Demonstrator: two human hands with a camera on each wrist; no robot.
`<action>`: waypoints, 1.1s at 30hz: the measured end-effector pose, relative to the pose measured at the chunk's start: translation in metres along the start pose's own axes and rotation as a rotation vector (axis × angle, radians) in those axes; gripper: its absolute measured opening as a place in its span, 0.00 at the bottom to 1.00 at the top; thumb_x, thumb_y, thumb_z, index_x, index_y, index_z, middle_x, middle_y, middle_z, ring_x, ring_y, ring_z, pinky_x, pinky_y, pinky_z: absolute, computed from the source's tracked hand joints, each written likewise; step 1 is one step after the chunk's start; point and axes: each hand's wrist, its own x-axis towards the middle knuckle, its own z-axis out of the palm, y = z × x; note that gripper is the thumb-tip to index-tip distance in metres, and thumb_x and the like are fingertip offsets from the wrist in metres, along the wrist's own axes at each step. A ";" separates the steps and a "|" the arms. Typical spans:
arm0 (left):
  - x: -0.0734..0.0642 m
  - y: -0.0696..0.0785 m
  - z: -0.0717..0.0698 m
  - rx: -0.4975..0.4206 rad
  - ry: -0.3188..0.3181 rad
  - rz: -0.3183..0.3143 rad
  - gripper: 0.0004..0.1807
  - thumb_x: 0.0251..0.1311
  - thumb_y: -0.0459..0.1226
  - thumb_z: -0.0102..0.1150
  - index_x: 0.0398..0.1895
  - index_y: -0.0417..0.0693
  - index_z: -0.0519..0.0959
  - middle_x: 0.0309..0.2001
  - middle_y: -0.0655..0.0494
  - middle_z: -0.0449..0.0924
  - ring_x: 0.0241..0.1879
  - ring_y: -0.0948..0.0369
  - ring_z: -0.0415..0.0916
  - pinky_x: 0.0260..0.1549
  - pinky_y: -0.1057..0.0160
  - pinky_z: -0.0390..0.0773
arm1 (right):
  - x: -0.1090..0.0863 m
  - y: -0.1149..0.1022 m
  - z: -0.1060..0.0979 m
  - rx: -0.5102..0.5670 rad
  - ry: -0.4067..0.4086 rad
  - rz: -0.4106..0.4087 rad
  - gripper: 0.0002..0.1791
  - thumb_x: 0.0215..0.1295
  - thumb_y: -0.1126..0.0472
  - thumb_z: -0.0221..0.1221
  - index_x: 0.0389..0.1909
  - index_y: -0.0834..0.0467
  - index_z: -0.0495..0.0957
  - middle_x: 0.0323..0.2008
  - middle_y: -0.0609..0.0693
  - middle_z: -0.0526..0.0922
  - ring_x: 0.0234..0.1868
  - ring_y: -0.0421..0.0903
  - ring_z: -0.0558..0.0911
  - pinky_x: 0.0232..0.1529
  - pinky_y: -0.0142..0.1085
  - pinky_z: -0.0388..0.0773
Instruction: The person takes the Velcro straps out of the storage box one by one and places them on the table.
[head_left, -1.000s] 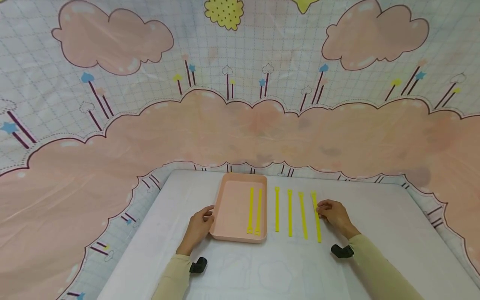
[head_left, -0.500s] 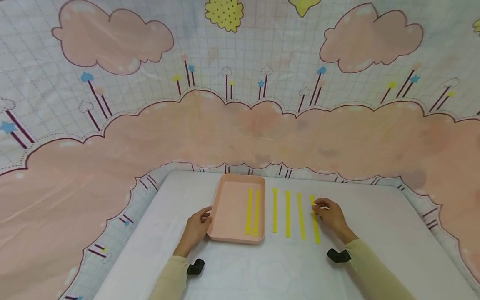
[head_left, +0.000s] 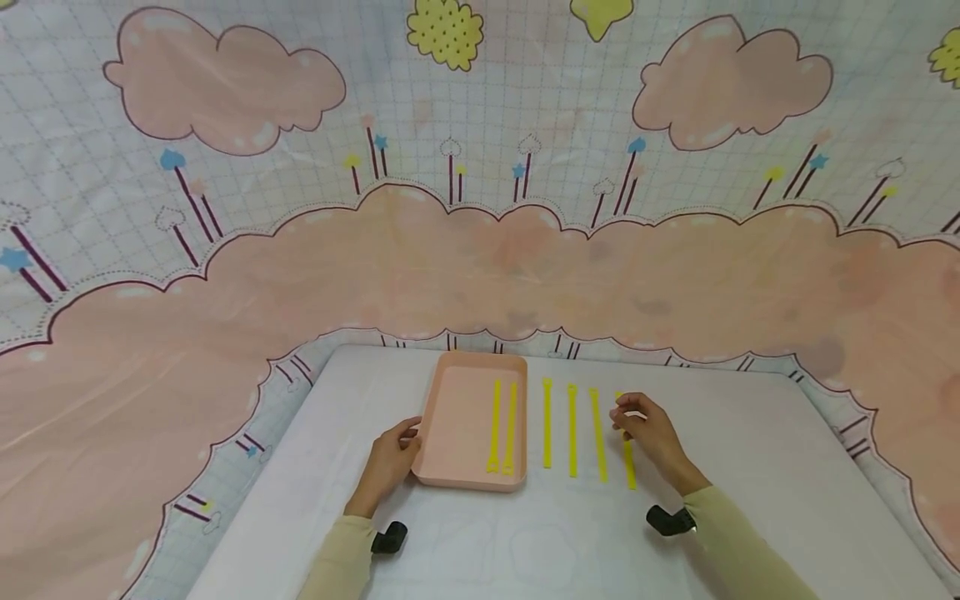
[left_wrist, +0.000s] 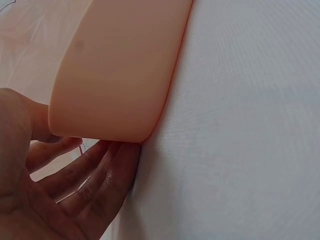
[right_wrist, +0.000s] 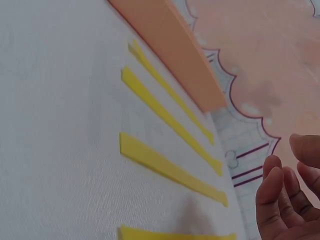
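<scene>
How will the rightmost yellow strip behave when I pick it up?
The rightmost yellow strip is probably light, being thin and narrow. It may be fairly stiff, since its visible parts look straight. Lying flat on the white table, it seems unlikely to roll.

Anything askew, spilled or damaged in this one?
No spill or damage shows. One mild oddity: the two yellow strips in the tray have their wider ends at the near side, whereas the three leftmost strips on the table have theirs at the far side.
</scene>
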 end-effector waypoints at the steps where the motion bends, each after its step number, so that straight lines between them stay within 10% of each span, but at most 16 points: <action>1: 0.000 0.000 0.000 0.001 -0.001 0.001 0.21 0.65 0.32 0.54 0.62 0.43 0.76 0.49 0.38 0.83 0.48 0.47 0.83 0.44 0.52 0.81 | -0.001 -0.001 0.001 0.003 0.001 -0.001 0.21 0.69 0.59 0.59 0.57 0.65 0.69 0.46 0.57 0.78 0.40 0.46 0.84 0.35 0.30 0.79; 33: -0.004 0.005 -0.001 0.004 -0.007 -0.008 0.22 0.65 0.31 0.53 0.63 0.43 0.76 0.50 0.37 0.83 0.47 0.47 0.83 0.44 0.52 0.81 | -0.015 -0.031 0.043 0.196 -0.109 -0.089 0.19 0.68 0.61 0.60 0.55 0.67 0.71 0.48 0.61 0.79 0.38 0.40 0.84 0.37 0.33 0.82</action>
